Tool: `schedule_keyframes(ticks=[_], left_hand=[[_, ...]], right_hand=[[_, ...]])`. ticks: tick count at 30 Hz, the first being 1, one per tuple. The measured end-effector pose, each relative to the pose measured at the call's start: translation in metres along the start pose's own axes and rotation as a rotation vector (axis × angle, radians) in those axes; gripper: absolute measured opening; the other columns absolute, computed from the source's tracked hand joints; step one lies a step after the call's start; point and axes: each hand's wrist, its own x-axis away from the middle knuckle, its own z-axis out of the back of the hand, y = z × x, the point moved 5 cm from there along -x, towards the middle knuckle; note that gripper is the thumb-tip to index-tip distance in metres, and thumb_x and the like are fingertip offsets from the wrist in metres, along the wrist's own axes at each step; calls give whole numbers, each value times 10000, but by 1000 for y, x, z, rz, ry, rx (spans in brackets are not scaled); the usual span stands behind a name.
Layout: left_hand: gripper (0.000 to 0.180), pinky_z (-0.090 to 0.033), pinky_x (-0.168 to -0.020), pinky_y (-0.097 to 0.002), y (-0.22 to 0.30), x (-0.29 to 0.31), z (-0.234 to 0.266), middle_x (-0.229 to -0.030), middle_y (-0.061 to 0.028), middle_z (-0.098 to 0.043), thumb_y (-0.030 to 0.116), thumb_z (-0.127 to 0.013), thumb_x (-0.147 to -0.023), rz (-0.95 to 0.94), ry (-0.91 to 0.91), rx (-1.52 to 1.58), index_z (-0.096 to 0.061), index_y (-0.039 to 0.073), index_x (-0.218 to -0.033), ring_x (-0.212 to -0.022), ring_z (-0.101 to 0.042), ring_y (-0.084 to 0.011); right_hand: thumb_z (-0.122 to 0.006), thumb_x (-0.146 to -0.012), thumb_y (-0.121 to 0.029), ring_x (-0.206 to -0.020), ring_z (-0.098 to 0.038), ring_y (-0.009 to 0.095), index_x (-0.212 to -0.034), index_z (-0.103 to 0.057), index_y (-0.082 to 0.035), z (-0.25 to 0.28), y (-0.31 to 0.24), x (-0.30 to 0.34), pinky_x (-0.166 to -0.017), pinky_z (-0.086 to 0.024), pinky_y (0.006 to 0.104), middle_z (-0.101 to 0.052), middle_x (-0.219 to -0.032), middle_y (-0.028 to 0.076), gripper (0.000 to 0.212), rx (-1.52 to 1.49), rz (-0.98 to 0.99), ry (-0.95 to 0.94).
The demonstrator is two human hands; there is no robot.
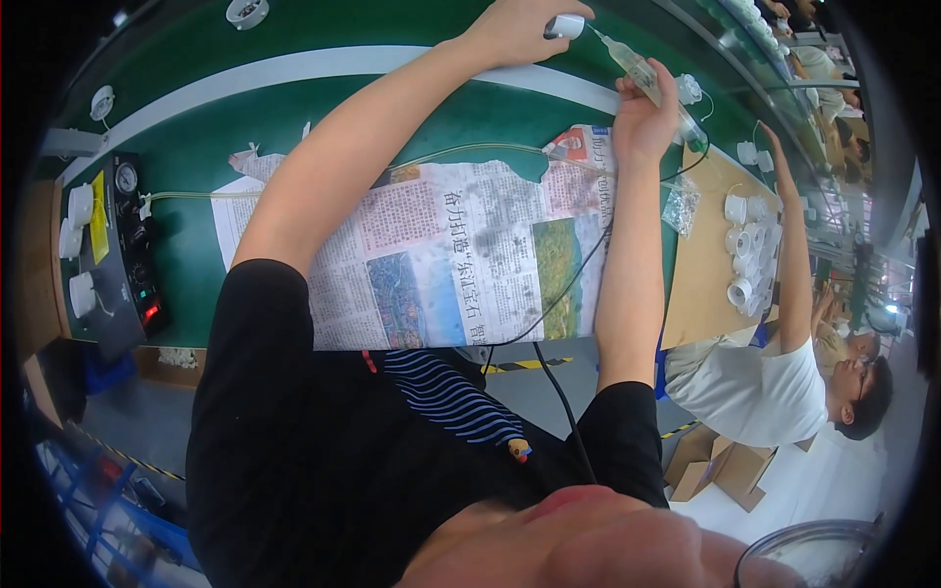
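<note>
At the far side of the green worktable, my left hand is closed around a small white cylindrical part. My right hand grips a clear dispensing syringe, its thin needle pointing up and left at the white part's end. Whether the needle touches the part I cannot tell. Newspaper sheets with dark smudges lie spread between my forearms. A thin clear hose runs across the paper from the left.
A black control box with a gauge stands at left, white round parts beside it. On the right, a cardboard sheet carries several white cylindrical parts, near a bag of small pieces. A co-worker's arm reaches over there. A black cable crosses the newspaper.
</note>
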Motion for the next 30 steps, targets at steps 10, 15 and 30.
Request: schedule_keyframes(ticks=[10, 15, 30], left_hand=[[463, -529, -891, -425, -33, -6, -11, -1077, -182, -613, 72, -787, -727, 69, -338, -36, -640, 57, -1166, -1031, -645, -329], [488, -509, -964, -405, -24, -3, -6, -1134, -183, -629, 19, -781, -710, -103, -114, 62, -646, 24, -1178, -1099, -635, -352], [454, -509, -961, -400, -31, -2, -10, -1164, -184, -612, -3, -727, -740, -69, -167, 2, -651, 34, -1186, -1096, -625, -375]], right_hand=[[-654, -964, -151, -984, -649, 240, -1164, -624, -1, 1, 5, -1, -827, -536, 345, -689, -1142, 179, 252, 228, 9, -17], [-672, -948, -97, -1011, -674, 251, -1171, -603, 0, -13, 6, 6, -831, -558, 336, -699, -1166, 204, 253, 381, 24, -42], [-678, -944, -100, -1002, -676, 253, -1142, -587, -7, -19, 4, 12, -865, -560, 352, -701, -1152, 196, 237, 435, 43, -68]])
